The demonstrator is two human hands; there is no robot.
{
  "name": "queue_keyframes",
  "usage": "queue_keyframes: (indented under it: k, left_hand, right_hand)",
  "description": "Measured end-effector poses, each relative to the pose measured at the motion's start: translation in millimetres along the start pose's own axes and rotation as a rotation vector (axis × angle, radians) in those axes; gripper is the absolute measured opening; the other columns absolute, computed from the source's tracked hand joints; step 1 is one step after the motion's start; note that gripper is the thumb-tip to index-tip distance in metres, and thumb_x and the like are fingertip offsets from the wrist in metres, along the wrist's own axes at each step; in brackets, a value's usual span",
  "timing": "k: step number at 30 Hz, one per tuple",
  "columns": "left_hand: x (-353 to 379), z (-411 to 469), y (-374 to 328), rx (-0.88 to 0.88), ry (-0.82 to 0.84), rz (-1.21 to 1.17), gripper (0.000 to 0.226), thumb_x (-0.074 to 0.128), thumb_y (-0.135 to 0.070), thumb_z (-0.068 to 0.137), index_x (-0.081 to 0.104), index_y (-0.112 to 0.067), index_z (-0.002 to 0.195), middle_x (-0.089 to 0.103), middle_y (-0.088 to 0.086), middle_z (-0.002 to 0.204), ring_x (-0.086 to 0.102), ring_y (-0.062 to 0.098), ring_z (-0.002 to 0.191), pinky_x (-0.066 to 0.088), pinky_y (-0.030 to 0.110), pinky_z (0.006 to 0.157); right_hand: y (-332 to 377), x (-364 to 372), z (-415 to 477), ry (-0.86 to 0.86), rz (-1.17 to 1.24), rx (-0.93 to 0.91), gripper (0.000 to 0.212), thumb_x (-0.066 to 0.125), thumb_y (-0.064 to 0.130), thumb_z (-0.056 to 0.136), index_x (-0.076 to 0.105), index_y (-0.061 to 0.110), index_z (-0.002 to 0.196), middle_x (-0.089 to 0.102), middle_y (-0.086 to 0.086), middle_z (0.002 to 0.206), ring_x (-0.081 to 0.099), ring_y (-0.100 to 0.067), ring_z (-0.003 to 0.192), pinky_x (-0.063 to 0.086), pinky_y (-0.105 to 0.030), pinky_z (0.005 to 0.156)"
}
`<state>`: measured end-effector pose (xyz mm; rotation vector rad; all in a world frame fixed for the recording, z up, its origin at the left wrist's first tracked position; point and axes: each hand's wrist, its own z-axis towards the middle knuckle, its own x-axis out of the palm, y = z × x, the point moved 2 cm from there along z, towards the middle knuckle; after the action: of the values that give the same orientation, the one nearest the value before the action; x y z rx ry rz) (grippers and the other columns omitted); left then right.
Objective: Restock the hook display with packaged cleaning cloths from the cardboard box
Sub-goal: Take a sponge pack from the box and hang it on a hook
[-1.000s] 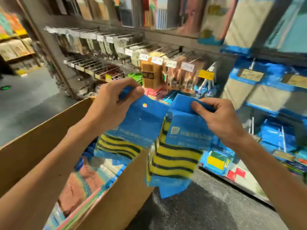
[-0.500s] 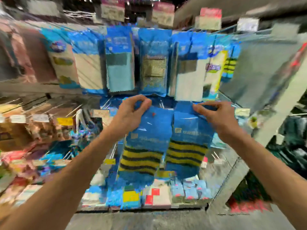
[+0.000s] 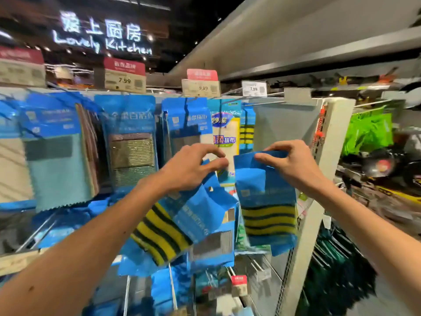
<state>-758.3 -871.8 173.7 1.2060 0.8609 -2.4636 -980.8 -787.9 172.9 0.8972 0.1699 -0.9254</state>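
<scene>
Now, left hand (image 3: 193, 165): pinching a tilted striped cloth pack (image 3: 182, 222)
Right hand (image 3: 293, 163): gripping second pack (image 3: 266, 201), upright
Change: both raised from box level to the top hooks (image 3: 266, 102); hanging looks imminent

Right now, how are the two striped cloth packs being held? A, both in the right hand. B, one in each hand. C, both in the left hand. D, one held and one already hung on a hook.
B: the left hand pinches the tilted pack by its top, and the right hand holds the upright pack.
</scene>
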Motion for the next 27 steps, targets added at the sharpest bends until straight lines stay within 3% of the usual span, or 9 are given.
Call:
queue_keyframes:
  k: [3,8,11,14,17,19,21,24,27]
  left_hand:
    - [10,37,-5,0.105,-0.023,-0.026,0.034,0.060,-0.048,0.093,0.066,-0.031,0.122,0.064,-0.010,0.121,0.055,0.009,0.100,0.033,0.023,0.078]
    - [33,85,-10,0.169,0.052,-0.013,0.026,0.060,-0.046,0.094,0.071,-0.027,0.080,0.059,-0.005,0.067,0.049,0.009,0.063,0.036,0.033,0.062]
    - [44,107,-14,0.186,0.037,-0.026,0.028,0.058,-0.048,0.095,0.073,-0.027,0.083,0.068,-0.009,0.077,0.057,0.005,0.072,0.042,0.031,0.067]
    - [53,131,-21,0.186,0.032,-0.100,0.027,0.059,-0.046,0.095,0.075,-0.026,0.087,0.072,-0.012,0.083,0.063,0.004,0.081,0.048,0.030,0.074]
    - [63,156,-30,0.205,0.061,-0.069,0.028,0.060,-0.045,0.095,0.075,-0.024,0.084,0.070,-0.006,0.079,0.062,0.010,0.077,0.048,0.033,0.074]
    - [70,174,-34,0.221,0.065,-0.023,0.029,0.060,-0.044,0.095,0.075,-0.022,0.083,0.063,-0.002,0.069,0.055,0.013,0.067,0.044,0.035,0.069]
    - [76,193,-37,0.217,0.071,0.004,0.027,0.060,-0.046,0.094,0.074,-0.023,0.095,0.068,0.003,0.082,0.059,0.019,0.077,0.045,0.035,0.071]
    - [87,218,-43,0.203,0.035,0.135,0.043,0.057,-0.053,0.093,0.059,-0.031,0.131,0.065,-0.001,0.126,0.057,0.022,0.114,0.046,0.036,0.091]
    - [97,240,-51,0.189,0.023,0.236,0.052,0.054,-0.054,0.095,0.041,-0.039,0.143,0.058,-0.001,0.137,0.047,0.024,0.127,0.042,0.041,0.099]
  right_hand:
    - [-1,-1,19,0.014,-0.022,-0.026,0.023,0.079,0.037,0.077,0.077,0.013,0.080,0.071,0.000,0.071,0.054,0.000,0.058,0.041,-0.015,0.049]
    - [-18,-8,38,-0.025,-0.014,-0.021,0.013,0.080,0.034,0.078,0.077,0.022,0.080,0.073,0.007,0.073,0.061,0.001,0.064,0.047,-0.018,0.056]
    - [-36,-18,43,-0.111,0.002,0.016,0.025,0.083,0.035,0.074,0.072,0.027,0.096,0.071,0.013,0.085,0.065,0.003,0.080,0.049,-0.012,0.069]
    - [-61,-24,49,-0.205,0.165,0.088,0.036,0.080,0.023,0.081,0.065,0.021,0.113,0.071,0.003,0.093,0.067,-0.004,0.085,0.053,-0.019,0.076]
    - [-85,-29,63,-0.199,0.292,0.118,0.006,0.070,0.017,0.090,0.070,0.013,0.094,0.076,-0.005,0.090,0.070,-0.011,0.082,0.057,-0.031,0.077]
    - [-102,-33,75,-0.199,0.325,0.132,0.007,0.067,0.017,0.092,0.070,0.012,0.087,0.077,-0.003,0.085,0.070,-0.011,0.076,0.058,-0.029,0.071]
    - [-119,-38,90,-0.223,0.335,0.120,0.009,0.066,0.016,0.092,0.070,0.012,0.085,0.076,0.000,0.079,0.070,-0.009,0.073,0.056,-0.027,0.067]
    - [-143,-44,113,-0.288,0.358,0.165,0.009,0.067,0.017,0.093,0.070,0.012,0.085,0.076,-0.004,0.083,0.070,-0.015,0.076,0.058,-0.038,0.073]
    - [-164,-47,132,-0.335,0.371,0.224,0.011,0.068,0.019,0.092,0.070,0.011,0.084,0.075,-0.006,0.085,0.071,-0.020,0.080,0.060,-0.045,0.079]
